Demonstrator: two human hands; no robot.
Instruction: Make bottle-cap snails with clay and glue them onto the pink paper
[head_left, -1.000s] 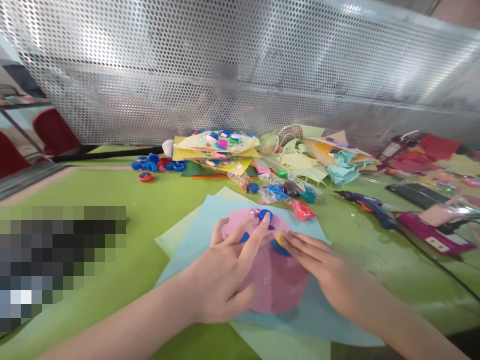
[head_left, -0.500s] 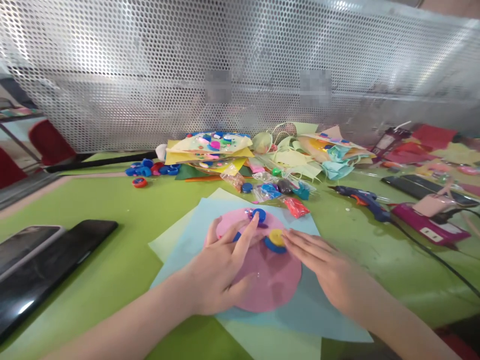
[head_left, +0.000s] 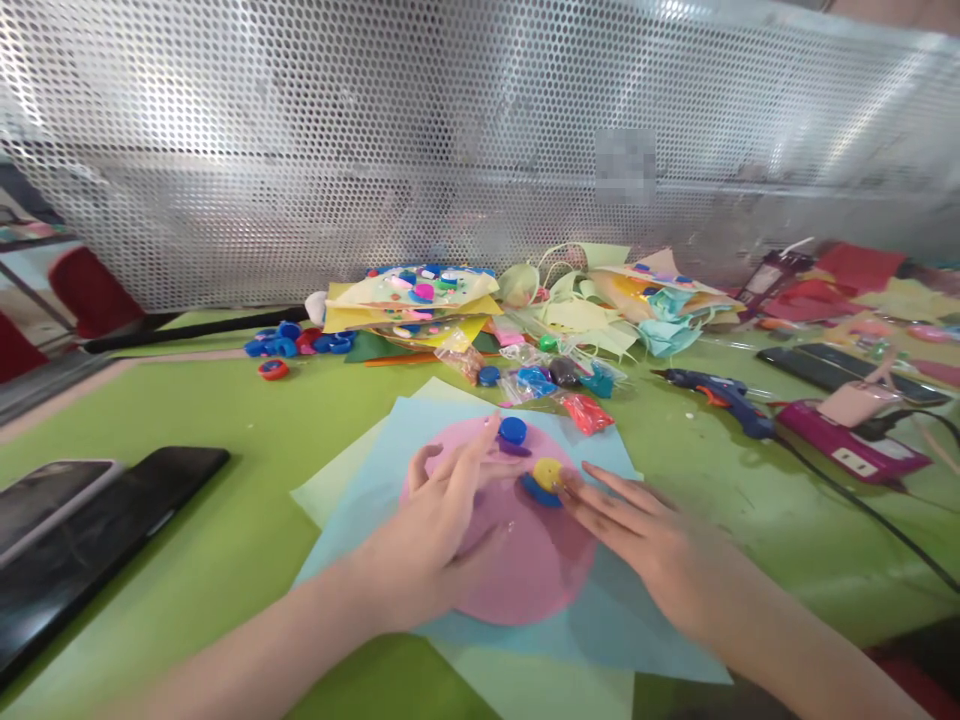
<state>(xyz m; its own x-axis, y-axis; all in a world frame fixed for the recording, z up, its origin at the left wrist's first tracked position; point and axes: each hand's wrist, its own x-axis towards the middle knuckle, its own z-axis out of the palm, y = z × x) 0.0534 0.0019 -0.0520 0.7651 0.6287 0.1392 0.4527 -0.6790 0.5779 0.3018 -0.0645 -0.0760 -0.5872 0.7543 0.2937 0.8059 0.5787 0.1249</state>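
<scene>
A pink paper circle [head_left: 525, 570] lies on a light blue sheet [head_left: 637, 630] over pale green paper. My left hand [head_left: 435, 530] rests flat on the circle, fingers spread and open, its fingertips beside a blue bottle cap [head_left: 513, 431] near the circle's far edge. My right hand [head_left: 645, 540] lies flat with fingers stretched out, the fingertips touching a yellow cap stacked on a blue cap [head_left: 546, 477]. Neither hand grips anything.
Two dark phones [head_left: 82, 530] lie at the left. Behind the sheets are bags of small pieces [head_left: 570, 385], loose blue and red caps [head_left: 292, 343], and stacks of decorated paper [head_left: 420, 300]. A blue glue gun [head_left: 716, 392] and a pink box [head_left: 855, 440] with cable sit right.
My left fingers have slid off the blue cap toward the left. The yellow cap on the blue one shows more beside my right fingertips. The view has shifted slightly.
</scene>
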